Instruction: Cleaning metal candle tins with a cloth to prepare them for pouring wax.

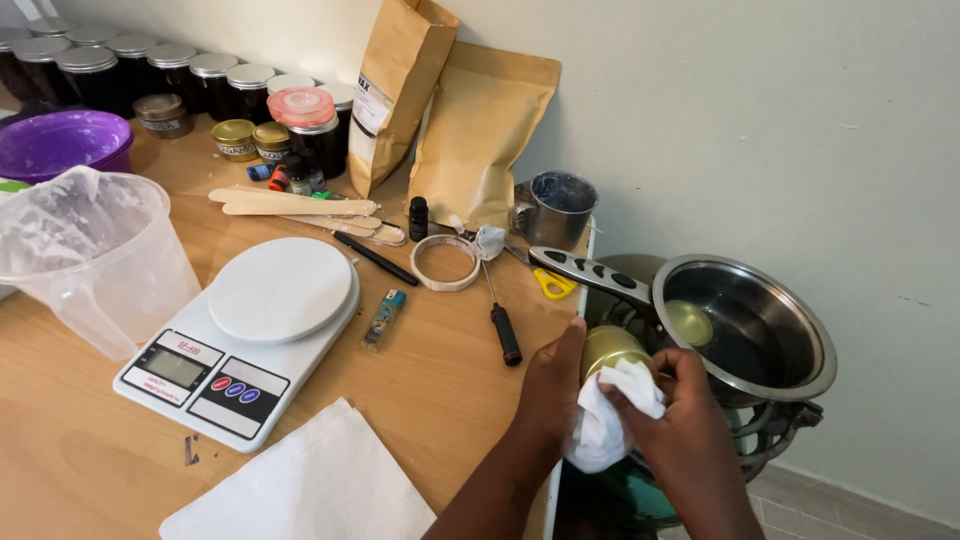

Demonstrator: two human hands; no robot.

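Observation:
My left hand [548,385] holds a small gold tin [608,346] at the table's right edge. My right hand [688,415] presses a crumpled white tissue [610,420] against the tin's lower side. Both hands are just in front of a steel saucepan [745,325] that sits on a green burner stand [760,430]. The pan's black handle [590,272] reaches left over the table edge.
A white kitchen scale [245,335] stands mid-table with a paper towel [300,485] in front of it. A clear plastic jug [95,255], a purple bowl [65,140], dark jars [150,70], brown paper bags [480,135], wooden sticks [295,205], a tape roll [446,262], a screwdriver [500,320], and a metal cup [555,208] lie around.

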